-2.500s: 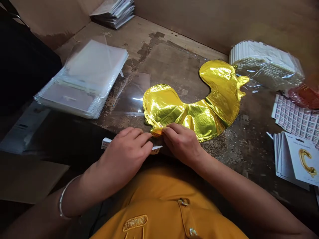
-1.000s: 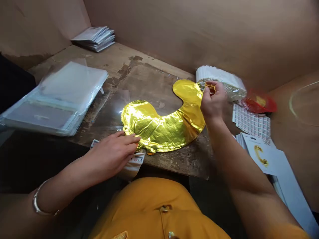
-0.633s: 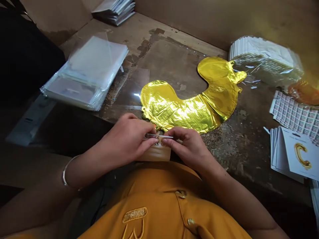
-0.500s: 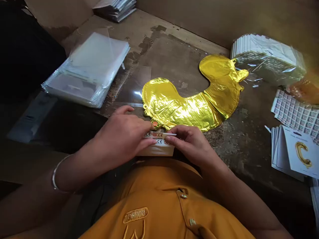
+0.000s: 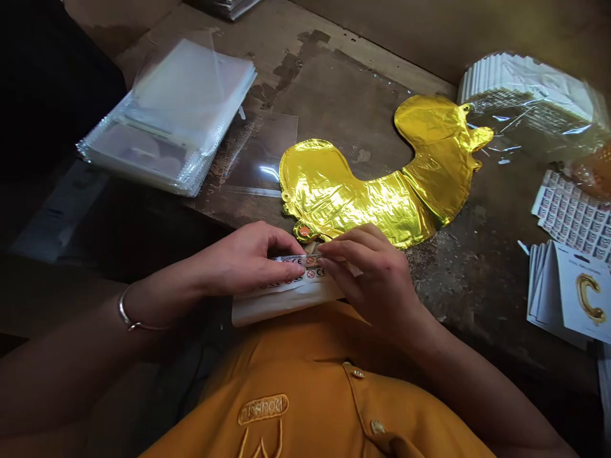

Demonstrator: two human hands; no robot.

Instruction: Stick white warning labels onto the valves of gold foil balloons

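Note:
My left hand (image 5: 252,257) is closed on a white sheet of stickers (image 5: 286,299) printed with CE marks, its thumb lying across the printed row. At the sheet's right end, the thumb and fingers of my right hand (image 5: 367,267) pinch its upper edge; whether a single sticker is lifted there I cannot make out. Just beyond my hands lies a flat gold foil balloon (image 5: 372,197), curved like the letter C. A small orange round mark shows on its near lower end, close to my left fingertips.
A stack of clear plastic sleeves (image 5: 176,121) lies at the left. One clear sleeve (image 5: 267,152) rests flat beside the balloon. On the right are a plastic-wrapped bundle of white cards (image 5: 529,95), sheets of small printed labels (image 5: 573,210) and folded cards showing a gold C (image 5: 568,292).
My left hand has moved back from the balloon's end, uncovering the orange mark. The sticker sheet is turned and shows more to the left. My right fingers have come further over its edge.

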